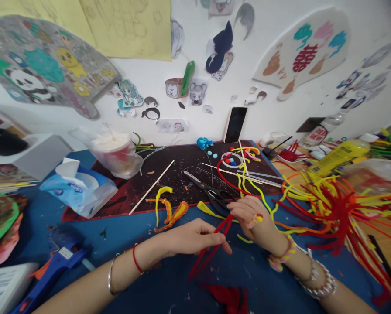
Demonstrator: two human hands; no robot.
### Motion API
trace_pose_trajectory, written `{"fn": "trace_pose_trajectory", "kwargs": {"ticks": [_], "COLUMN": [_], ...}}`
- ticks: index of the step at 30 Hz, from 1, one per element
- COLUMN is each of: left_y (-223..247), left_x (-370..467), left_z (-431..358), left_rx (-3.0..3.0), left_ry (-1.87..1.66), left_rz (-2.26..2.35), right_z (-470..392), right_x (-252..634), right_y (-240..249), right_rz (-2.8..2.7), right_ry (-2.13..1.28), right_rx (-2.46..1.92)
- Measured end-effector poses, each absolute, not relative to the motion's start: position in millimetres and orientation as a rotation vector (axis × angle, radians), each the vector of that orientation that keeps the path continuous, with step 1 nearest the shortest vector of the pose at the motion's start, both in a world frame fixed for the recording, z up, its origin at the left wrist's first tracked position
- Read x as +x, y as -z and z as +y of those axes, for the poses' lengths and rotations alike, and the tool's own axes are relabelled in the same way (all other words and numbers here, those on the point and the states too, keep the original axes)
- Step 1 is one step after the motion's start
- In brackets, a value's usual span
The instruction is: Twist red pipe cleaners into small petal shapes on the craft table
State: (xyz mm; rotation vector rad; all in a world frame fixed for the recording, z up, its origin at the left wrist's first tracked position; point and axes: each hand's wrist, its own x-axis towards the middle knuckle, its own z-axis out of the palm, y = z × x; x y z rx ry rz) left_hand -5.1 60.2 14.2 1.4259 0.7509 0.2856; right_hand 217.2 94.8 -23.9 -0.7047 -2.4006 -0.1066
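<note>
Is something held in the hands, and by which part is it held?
Yes, red fuzzy stems: the left hand holds them around the middle, between thumb and fingers; the right hand has its fingertips at their upper end.

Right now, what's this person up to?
Both bare hands are working with red fuzzy stems over the blue tabletop: the right hand pinches them near one end, and the left hand has them at its thumb. Black-handled scissors lie just beyond. Orange and yellow twisted pieces rest nearby, with a big tangle of colored stems to the right.
</note>
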Motion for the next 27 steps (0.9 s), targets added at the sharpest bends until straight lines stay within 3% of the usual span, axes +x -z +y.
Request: {"fn": "trace_pose_trajectory", "kwargs": {"ticks": [5, 11, 19, 23, 27], "left_y": [-11, -9, -20, -20, -22], "left_x": [-5, -2, -8, -12, -14], "left_z": [61, 63, 67, 71, 75], "left_rx": [1.341, 1.179, 1.405, 1.332, 1.167], "left_ry": [-0.328, -0.390, -0.503, -0.542, -0.674], "left_rz": [0.858, 0.908, 0.924, 0.947, 0.833], "right_z": [97, 107, 105, 111, 120], "right_x": [211, 216, 227, 232, 237], "right_y": [21, 29, 27, 28, 24], "right_rz": [-2.406, -2.498, -2.506, -2.381, -2.043], "right_ry": [-0.048, 0.004, 0.012, -0.255, -0.842], "right_rx": [-0.973, -1.156, -1.466, -1.450, -1.382]}}
